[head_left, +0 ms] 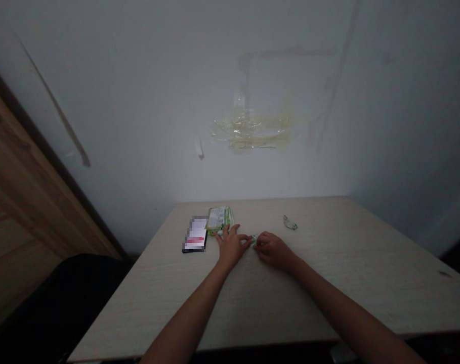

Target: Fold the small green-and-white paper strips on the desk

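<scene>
My right hand (273, 251) is closed around a small folded piece of green-and-white wrapper (254, 240), which shows only in part between my hands. My left hand (232, 246) lies flat on the pale wooden tabletop (252, 308) with its fingers apart, one fingertip reaching the wrapper piece. Just beyond those fingers lies a stack of green-and-white packets (219, 220). To their left is a smartphone (195, 234), its screen lit and pixelated. A second twisted green-and-white scrap (290, 222) lies farther ahead, apart from both hands.
The table's far edge meets a white wall (138, 101) marked with old tape residue (252, 129). A wooden panel (21, 177) stands to the left, with a dark chair back (63, 298) at the lower left beside the table.
</scene>
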Motion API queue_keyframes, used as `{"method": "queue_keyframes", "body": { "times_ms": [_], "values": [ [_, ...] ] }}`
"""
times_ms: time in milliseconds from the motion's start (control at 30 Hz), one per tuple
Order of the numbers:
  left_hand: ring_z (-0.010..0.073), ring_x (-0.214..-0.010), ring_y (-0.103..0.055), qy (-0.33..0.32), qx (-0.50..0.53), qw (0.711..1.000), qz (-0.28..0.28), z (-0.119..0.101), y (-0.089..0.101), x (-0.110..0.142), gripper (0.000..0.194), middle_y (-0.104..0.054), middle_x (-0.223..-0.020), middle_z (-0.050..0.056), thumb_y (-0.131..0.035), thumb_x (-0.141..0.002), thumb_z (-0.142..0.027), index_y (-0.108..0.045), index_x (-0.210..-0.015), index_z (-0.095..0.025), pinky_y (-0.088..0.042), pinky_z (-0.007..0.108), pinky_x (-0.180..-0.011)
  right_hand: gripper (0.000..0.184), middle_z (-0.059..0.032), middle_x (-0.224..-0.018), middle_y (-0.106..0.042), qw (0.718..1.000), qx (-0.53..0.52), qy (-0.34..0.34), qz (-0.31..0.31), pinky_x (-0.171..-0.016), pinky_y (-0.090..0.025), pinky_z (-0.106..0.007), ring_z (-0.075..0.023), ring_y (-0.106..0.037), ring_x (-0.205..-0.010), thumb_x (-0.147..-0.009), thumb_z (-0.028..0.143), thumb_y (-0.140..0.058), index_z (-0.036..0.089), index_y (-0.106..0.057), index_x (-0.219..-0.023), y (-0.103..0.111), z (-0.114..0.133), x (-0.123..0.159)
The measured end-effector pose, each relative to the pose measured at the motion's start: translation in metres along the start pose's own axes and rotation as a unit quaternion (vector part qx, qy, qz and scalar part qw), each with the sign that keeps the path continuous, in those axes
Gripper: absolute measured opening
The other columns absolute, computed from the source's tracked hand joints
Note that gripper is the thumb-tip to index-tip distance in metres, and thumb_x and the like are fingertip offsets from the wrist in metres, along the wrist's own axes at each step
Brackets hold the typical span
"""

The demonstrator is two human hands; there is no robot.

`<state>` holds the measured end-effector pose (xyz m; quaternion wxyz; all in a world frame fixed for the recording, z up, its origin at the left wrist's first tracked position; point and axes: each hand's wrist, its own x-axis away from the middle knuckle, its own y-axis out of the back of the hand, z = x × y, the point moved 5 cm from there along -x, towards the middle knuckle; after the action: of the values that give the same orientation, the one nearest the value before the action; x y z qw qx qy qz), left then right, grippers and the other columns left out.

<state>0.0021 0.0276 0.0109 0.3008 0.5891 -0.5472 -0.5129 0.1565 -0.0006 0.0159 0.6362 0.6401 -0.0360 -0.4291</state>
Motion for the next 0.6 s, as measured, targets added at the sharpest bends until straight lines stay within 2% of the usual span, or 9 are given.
{"method": "queue_keyframes", "body": {
  "times_ms": [267,433,533,600],
  "values": [
    [0.0355,-0.139,-0.029,-0.008,0.005,1.0,-0.013,0.001,-0.002,0.001,0.021,-0.05,-0.143,-0.002,-0.063,-0.083,-0.053,-0.072,-0.101,-0.049,-0.006,0.076,-0.108,0.017,-0.0056,-0.092,-0.068,1.0,-0.003,0.0,0.001,-0.082,-0.047,-0.032,-0.019,-0.058,-0.091,-0.087,0.019,-0.059,0.023,-0.075,-0.088,0.003,0.003,0.001],
    [0.0349,-0.139,-0.028,-0.012,0.005,1.0,-0.006,-0.001,0.0,0.002,0.021,-0.049,-0.144,-0.003,-0.062,-0.084,-0.051,-0.072,-0.103,-0.049,-0.006,0.072,-0.11,0.021,-0.0065,-0.095,-0.064,0.992,-0.021,-0.102,-0.067,-0.083,-0.048,-0.032,-0.018,-0.058,-0.09,-0.086,0.016,-0.059,0.023,-0.074,-0.099,0.003,-0.019,0.004],
    [0.0344,-0.139,-0.028,-0.014,0.007,1.0,0.002,-0.001,0.001,0.002,0.021,-0.049,-0.144,-0.004,-0.06,-0.085,-0.051,-0.071,-0.103,-0.051,-0.006,0.072,-0.11,0.034,-0.0092,-0.108,-0.061,0.985,-0.024,-0.144,-0.094,-0.091,-0.048,-0.038,-0.0216,-0.055,-0.102,-0.083,0.017,-0.063,0.023,-0.068,-0.116,-0.002,-0.033,0.006],
    [0.034,-0.14,-0.028,-0.014,0.011,1.0,0.007,-0.001,0.001,0.001,0.021,-0.049,-0.144,-0.004,-0.06,-0.085,-0.051,-0.07,-0.104,-0.051,-0.006,0.072,-0.11,0.041,-0.0113,-0.115,-0.06,0.983,-0.011,-0.162,-0.09,-0.097,-0.045,-0.043,-0.0245,-0.052,-0.109,-0.082,0.02,-0.065,0.023,-0.065,-0.122,-0.008,-0.038,0.006]
  ]
}}
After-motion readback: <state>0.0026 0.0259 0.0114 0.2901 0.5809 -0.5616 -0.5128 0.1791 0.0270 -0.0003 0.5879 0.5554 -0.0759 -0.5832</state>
